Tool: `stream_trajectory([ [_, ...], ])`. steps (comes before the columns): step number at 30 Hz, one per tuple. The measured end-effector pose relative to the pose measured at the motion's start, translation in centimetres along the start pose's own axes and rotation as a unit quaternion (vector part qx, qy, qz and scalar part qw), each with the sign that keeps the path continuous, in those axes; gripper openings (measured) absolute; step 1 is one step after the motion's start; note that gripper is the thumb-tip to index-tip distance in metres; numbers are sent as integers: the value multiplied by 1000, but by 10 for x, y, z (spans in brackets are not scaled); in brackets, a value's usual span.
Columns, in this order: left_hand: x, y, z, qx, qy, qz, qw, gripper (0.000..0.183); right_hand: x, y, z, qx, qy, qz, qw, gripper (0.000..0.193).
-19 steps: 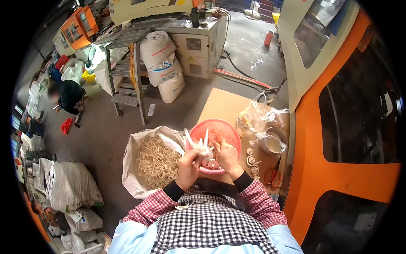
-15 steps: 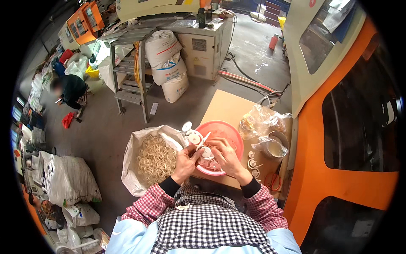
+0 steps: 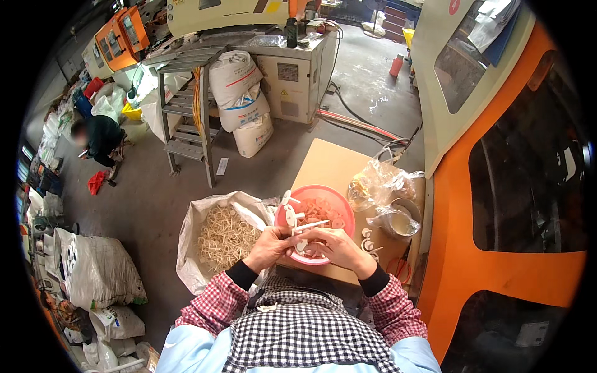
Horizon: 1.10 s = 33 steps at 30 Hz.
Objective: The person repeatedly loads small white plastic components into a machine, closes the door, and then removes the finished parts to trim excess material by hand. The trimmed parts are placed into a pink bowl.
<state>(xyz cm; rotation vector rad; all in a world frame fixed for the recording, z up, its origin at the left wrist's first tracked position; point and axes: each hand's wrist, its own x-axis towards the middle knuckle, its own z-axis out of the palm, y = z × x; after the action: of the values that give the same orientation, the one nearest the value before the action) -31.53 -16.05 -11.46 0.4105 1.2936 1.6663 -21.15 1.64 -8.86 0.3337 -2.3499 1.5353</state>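
Note:
A white plastic moulding (image 3: 290, 216), with round discs and a thin sprue rod, is held over the near left part of a pink basin (image 3: 352, 217). Closed fingers of my left hand (image 3: 268, 247) pinch its stem. My right hand (image 3: 341, 248) is curled against the same moulding near the pointed rod, its fingertips partly hidden. Pinkish plastic pieces (image 3: 323, 210) lie inside the basin. To the left, beside my left hand, an opened white sack (image 3: 188, 252) is filled with tangled cream-coloured sprue scraps (image 3: 225, 239).
The basin stands on a cardboard-topped surface (image 3: 320, 161). Right of it are clear plastic bags (image 3: 379, 183), a round container (image 3: 401, 221), small white parts (image 3: 367, 244) and red-handled scissors (image 3: 403, 269). An orange machine (image 3: 444, 273) borders the right. A person (image 3: 102, 140) crouches far left.
The moulding has turned so its discs show more edge-on and its rod points right. My right hand has come down and closed in beside my left.

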Motion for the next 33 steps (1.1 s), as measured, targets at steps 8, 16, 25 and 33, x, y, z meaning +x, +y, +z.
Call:
stream_trajectory([
  [8,2,-4,2,448,153,337,814,14,-6,29,25,-144,15,131,981,15],
  [16,9,-2,3,426,121,279,852,14,6,60,18,-263,29,240,934,27],
  [25,-1,14,-10,488,-10,268,831,17,32,0,-35,-52,-51,6,997,41],
  [33,-7,1,-10,413,163,268,855,22,21,-5,-9,-188,25,-27,981,23],
])
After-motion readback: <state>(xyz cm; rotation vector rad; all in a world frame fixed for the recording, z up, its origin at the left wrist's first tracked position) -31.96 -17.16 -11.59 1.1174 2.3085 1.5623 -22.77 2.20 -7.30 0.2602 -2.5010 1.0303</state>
